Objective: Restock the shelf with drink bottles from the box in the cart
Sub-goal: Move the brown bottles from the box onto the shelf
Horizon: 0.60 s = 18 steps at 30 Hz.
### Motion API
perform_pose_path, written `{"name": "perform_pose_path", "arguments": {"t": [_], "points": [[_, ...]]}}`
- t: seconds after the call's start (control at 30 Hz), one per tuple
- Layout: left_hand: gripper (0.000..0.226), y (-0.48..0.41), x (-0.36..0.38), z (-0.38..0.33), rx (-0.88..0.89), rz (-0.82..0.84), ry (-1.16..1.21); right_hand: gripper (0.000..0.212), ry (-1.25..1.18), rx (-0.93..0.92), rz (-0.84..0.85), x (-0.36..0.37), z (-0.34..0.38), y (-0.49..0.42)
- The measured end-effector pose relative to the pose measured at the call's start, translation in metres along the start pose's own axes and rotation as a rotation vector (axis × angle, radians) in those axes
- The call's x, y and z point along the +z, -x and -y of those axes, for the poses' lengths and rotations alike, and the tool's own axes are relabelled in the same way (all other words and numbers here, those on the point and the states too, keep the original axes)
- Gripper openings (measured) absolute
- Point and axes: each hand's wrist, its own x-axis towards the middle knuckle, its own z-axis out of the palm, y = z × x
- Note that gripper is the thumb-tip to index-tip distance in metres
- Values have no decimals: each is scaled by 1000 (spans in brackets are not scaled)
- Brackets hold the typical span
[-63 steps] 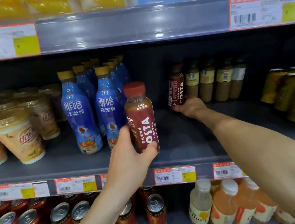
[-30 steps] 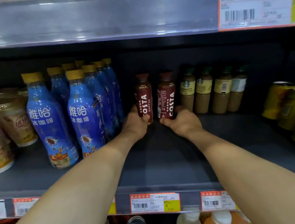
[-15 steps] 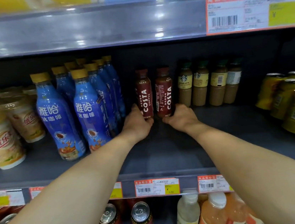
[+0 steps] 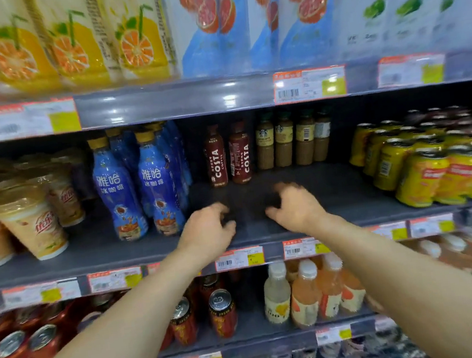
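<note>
Two dark red Costa coffee bottles stand upright side by side at the back of the grey middle shelf point(image 4: 264, 229): the left Costa bottle point(image 4: 215, 159) and the right Costa bottle point(image 4: 240, 155). My left hand point(image 4: 206, 234) hovers over the shelf's front part, fingers loosely curled and holding nothing. My right hand point(image 4: 294, 205) is beside it, also empty with relaxed curled fingers. Both hands are well in front of the bottles and apart from them. The cart and the box are out of view.
Blue coffee bottles point(image 4: 137, 188) stand left of the Costa pair, Starbucks bottles point(image 4: 292, 139) to the right. Milk-tea cups point(image 4: 29, 225) fill the far left, yellow cans point(image 4: 423, 164) the far right. Juice cartons sit above; red cans point(image 4: 221, 314) and juice bottles below.
Both hands have let go of the Costa bottles and pulled back toward the shelf's front edge. The view has drawn back and tilted up, showing the upper shelf.
</note>
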Motion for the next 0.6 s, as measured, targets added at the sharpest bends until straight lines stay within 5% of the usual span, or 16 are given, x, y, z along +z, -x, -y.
{"name": "perform_pose_path", "arguments": {"t": [0.3, 0.6], "points": [[37, 155, -11, -24, 101, 67, 29, 47, -1, -22, -122, -37, -26, 179], [41, 317, 92, -22, -52, 362, 8, 44, 7, 212, 195, 21, -131, 339]]}}
